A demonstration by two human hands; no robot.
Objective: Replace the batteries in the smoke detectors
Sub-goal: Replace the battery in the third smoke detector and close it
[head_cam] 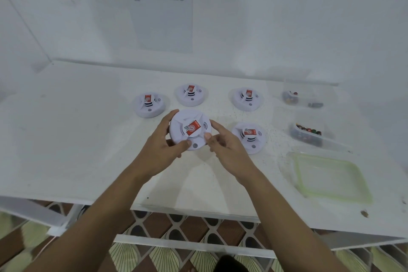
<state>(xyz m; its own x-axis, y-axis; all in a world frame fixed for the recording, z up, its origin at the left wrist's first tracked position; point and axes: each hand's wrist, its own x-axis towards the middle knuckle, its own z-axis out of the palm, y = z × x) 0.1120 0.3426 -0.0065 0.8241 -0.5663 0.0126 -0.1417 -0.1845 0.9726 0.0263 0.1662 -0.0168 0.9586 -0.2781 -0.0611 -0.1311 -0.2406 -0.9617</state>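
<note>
Smoke detector (190, 130) face-up between both hands, over the middle of the white table (77, 139); lifted clear or resting on it, hard to say. Left hand (162, 143) curled round the left rim, thumb on the near edge. Right hand (227, 146) pinching the right rim, thumb tip on top, other fingers tucked out of sight behind. Hold from opposite sides probably meant for twisting the body off its base, or flipping it to reach the battery bay. Three other detectors (191, 94) in an arc behind it and a fifth detector (249, 137) just to its right, likely queued for the same job. Farther right of it, a near tub (326, 142) of batteries (308, 132), a far tub (306, 93) and a loose lid (331, 174), handy for the swap. Underside hidden, so battery in or out: cannot tell. Battery type too small to read. Wall sheet (161, 6) behind it too blurred to read.
</note>
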